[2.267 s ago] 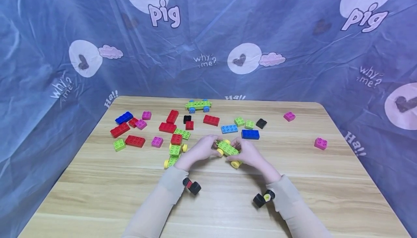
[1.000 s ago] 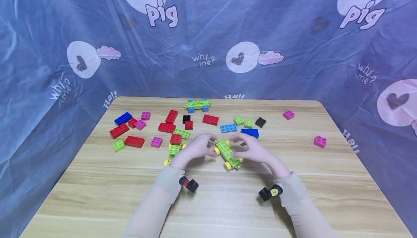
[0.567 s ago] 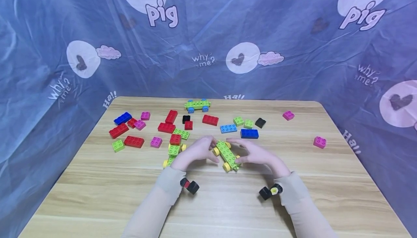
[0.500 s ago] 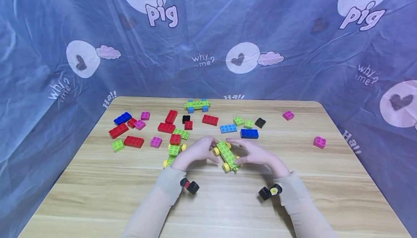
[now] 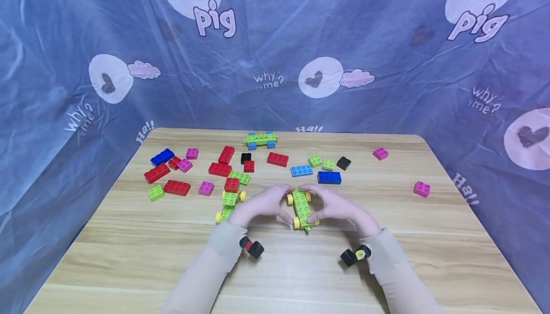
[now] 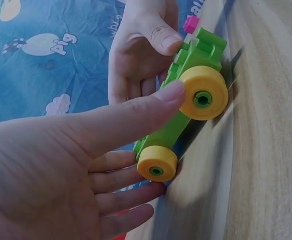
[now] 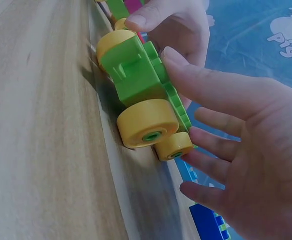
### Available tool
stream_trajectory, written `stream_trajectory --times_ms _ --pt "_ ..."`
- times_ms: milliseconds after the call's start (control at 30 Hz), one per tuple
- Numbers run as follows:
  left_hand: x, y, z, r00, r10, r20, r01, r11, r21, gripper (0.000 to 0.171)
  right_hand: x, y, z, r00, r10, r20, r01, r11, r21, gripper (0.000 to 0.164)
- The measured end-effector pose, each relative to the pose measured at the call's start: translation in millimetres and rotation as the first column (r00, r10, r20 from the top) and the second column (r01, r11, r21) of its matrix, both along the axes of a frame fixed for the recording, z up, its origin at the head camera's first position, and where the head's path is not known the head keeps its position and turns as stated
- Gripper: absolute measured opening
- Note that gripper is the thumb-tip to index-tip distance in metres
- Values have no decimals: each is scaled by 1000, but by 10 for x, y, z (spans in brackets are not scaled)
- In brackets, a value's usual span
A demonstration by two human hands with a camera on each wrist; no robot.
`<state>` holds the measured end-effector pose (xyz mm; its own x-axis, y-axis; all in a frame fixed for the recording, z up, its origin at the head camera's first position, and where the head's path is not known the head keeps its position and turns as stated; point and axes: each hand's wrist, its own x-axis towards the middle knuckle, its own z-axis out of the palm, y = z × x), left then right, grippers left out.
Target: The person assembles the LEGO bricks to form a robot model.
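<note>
A lime-green toy car base (image 5: pixel 302 206) with studs on top and yellow wheels stands on the table between both hands. My left hand (image 5: pixel 271 202) lies along its left side. In the left wrist view, the left thumb (image 6: pixel 151 112) reaches the rear wheel (image 6: pixel 204 94), and outstretched fingers lie by the front wheel (image 6: pixel 157 164). My right hand (image 5: pixel 337 204) is at the right side. In the right wrist view, its thumb (image 7: pixel 206 82) is at the studded edge and its loosely extended fingers reach the front wheel (image 7: pixel 174 146).
Left of the hands, a second yellow-wheeled car (image 5: pixel 229 199) carries a red brick (image 5: pixel 231 184). Behind stands a blue-wheeled car base (image 5: pixel 260 139). Red, pink, blue, black and green bricks lie around, including a dark blue brick (image 5: pixel 329 177) and a pink brick (image 5: pixel 422 189) at right.
Both hands loosened from the car base, then closed in around it again. The base has turned from a slant to nearly straight, pointing away from me. The surrounding bricks stayed put.
</note>
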<state>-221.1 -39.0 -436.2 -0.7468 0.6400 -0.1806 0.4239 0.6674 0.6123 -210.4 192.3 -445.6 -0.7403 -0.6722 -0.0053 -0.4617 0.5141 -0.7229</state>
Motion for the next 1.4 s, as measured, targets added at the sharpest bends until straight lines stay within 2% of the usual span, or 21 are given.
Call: stream_trajectory --times_ms 300,500,800,1000,1400 --pt "34 9 5 999 -30 -15 29 999 -35 111 1 -34 -22 998 -18 -62 19 1000 23 90" --pt "52 15 -7 998 -53 -14 53 997 -48 114 7 -64 -39 997 -34 -70 35 999 14 91" --pt "61 39 -13 997 -71 -25 70 997 -42 111 8 -84 -63 994 -42 -99 42 999 -2 90" --pt "82 54 3 998 -58 -14 57 998 -32 106 23 -75 -54 994 -39 -102 39 999 -5 88" --pt "73 43 -27 999 -38 11 38 999 -33 107 21 -55 -45 994 -33 -107 34 999 9 85"
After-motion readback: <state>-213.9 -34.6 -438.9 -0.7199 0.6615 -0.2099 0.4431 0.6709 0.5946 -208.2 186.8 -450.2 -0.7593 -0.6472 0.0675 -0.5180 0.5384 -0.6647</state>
